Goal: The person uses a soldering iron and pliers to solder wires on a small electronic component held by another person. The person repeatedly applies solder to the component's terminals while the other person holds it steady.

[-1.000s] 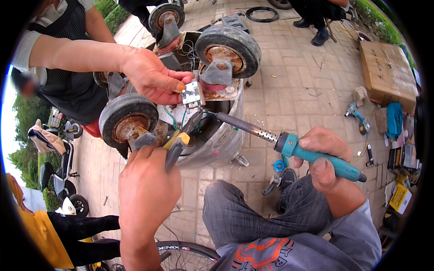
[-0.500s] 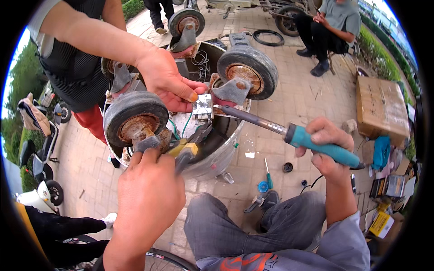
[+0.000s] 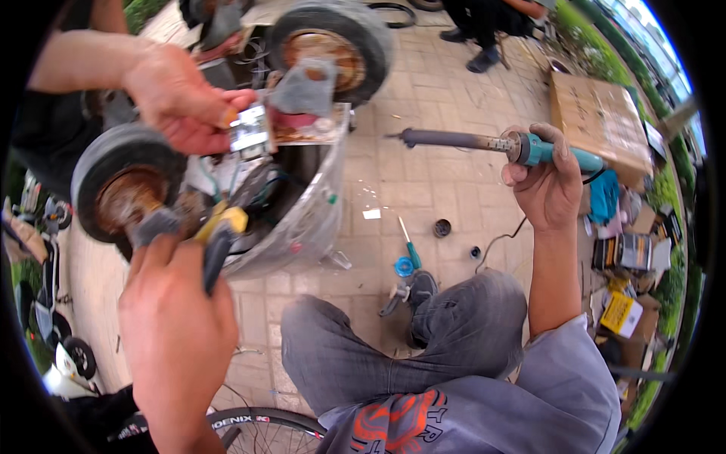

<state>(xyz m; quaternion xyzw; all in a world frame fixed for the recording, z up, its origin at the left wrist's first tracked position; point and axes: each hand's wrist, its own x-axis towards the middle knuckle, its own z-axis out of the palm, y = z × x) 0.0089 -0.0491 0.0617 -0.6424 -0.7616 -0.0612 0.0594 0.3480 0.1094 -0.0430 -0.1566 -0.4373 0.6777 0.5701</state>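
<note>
My left hand [image 3: 170,318] grips pliers [image 3: 225,231] with yellow and black handles beside a rusty caster wheel [image 3: 102,189]; the pliers' jaws point up toward a small silvery component [image 3: 249,130]. A co-worker's hand [image 3: 178,98] pinches that component above thin green wires in a metal housing [image 3: 310,212]. My right hand [image 3: 548,181] is closed on a teal-handled soldering iron [image 3: 565,157], raised level to the right of the housing, its tip apart from the component and over the paving. A second caster [image 3: 344,57] sticks up behind the component.
On the paving [image 3: 408,181] lie a screwdriver [image 3: 408,246], blue spool [image 3: 403,266] and small dark cans [image 3: 442,227]. A cardboard box [image 3: 594,110] and clutter stand right. A seated person [image 3: 476,34] is behind, a scooter [image 3: 49,303] left, a bicycle wheel [image 3: 257,424] below.
The soldering iron has moved away from the component to the right and upward. The view has swung, putting the housing, co-worker's hand and my left hand with the pliers further left in the picture.
</note>
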